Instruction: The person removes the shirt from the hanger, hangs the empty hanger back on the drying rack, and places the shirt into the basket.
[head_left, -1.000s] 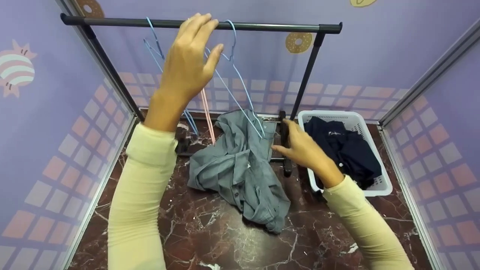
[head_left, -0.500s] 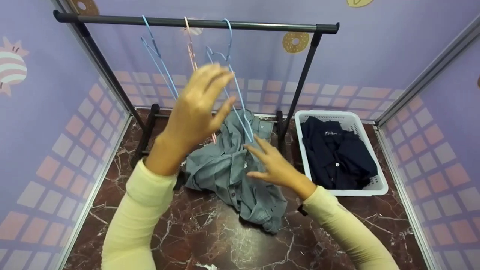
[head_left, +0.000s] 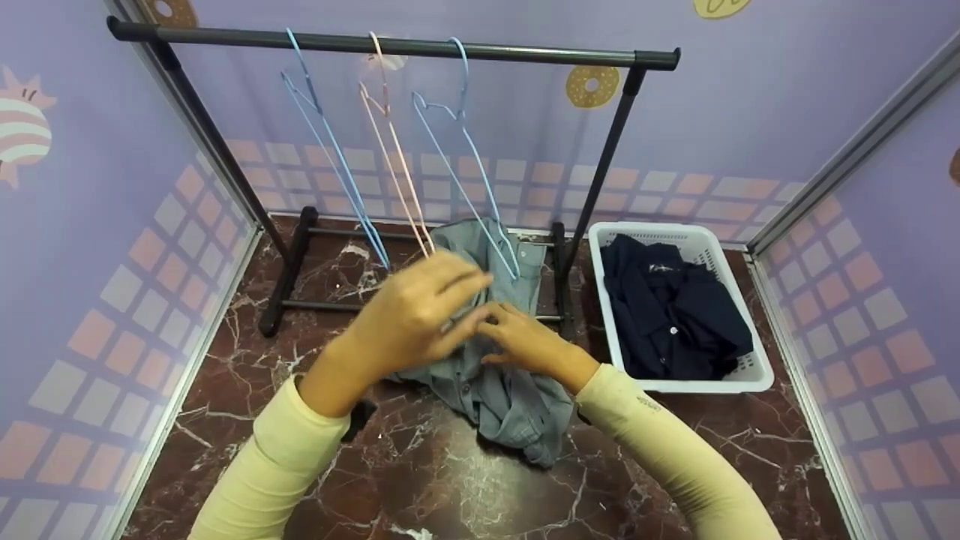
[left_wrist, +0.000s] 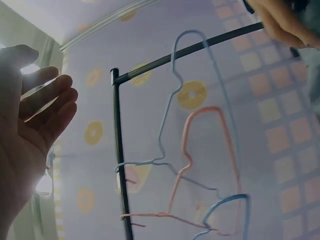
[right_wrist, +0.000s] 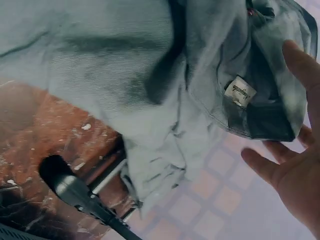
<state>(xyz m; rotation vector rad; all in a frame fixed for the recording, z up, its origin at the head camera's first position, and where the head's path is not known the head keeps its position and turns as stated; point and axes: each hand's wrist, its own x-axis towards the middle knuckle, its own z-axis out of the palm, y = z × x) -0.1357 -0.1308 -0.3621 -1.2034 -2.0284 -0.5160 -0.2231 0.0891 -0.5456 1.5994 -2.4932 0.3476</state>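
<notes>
A crumpled grey button-up shirt (head_left: pixel 517 420) lies on the floor under the rack. My right hand (head_left: pixel 529 345) is over its middle. In the right wrist view, the right thumb and fingers stand around the shirt's collar (right_wrist: pixel 270 122), beside a small white label (right_wrist: pixel 240 92); no firm grip shows. My left hand (head_left: pixel 412 322) hovers above the shirt, blurred, with relaxed fingers and nothing held. In the left wrist view its fingers (left_wrist: pixel 55 97) are loosely bent. Nearest the hands hang a pink hanger (head_left: pixel 397 161) and a blue hanger (head_left: pixel 482 169).
A black rail (head_left: pixel 555 55) spans the back on a rack with floor feet (head_left: pixel 289 270). Another blue hanger (head_left: pixel 330 150) hangs at left. At right a white basket (head_left: pixel 761 367) holds a dark navy garment (head_left: pixel 675 315). Patterned walls (head_left: pixel 750 112) close in the sides.
My left hand has come down from the rail to above the shirt. My right hand has moved left from beside the basket to the shirt. The hangers sway slightly.
</notes>
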